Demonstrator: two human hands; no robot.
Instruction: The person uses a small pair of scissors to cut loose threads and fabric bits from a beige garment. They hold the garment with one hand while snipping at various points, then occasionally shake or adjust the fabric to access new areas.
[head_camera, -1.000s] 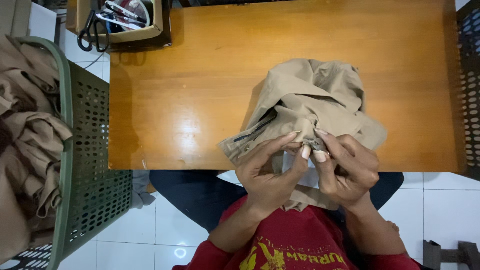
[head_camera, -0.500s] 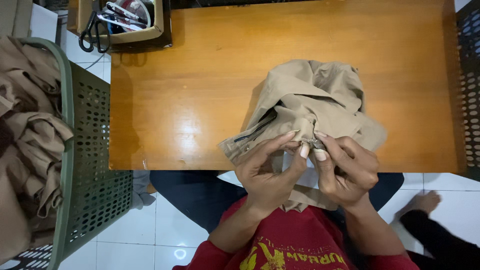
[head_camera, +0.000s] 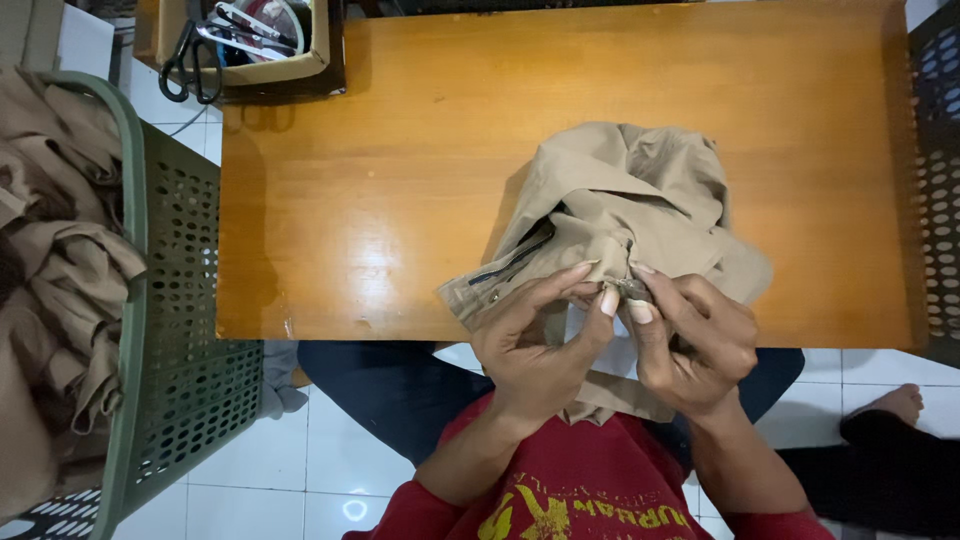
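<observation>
Orange wooden table (head_camera: 400, 180) over white floor tiles fills my view. Green perforated laundry basket (head_camera: 170, 330) at far left, stuffed with tan clothes (head_camera: 50, 280). Beige garment (head_camera: 620, 210) lies bunched on the table's near edge, dark zipper (head_camera: 512, 262) showing, hem hanging into my lap. Cardboard box (head_camera: 250, 50) with black scissors (head_camera: 190, 65) at top left. Left hand (head_camera: 535, 345) and right hand (head_camera: 695, 340) meet at the garment's edge, fingertips pinched on a small metal fastener (head_camera: 632, 290) there.

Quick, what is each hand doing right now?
Left hand: closed, pinching the khaki garment.
Right hand: closed, pinching the same garment.
</observation>
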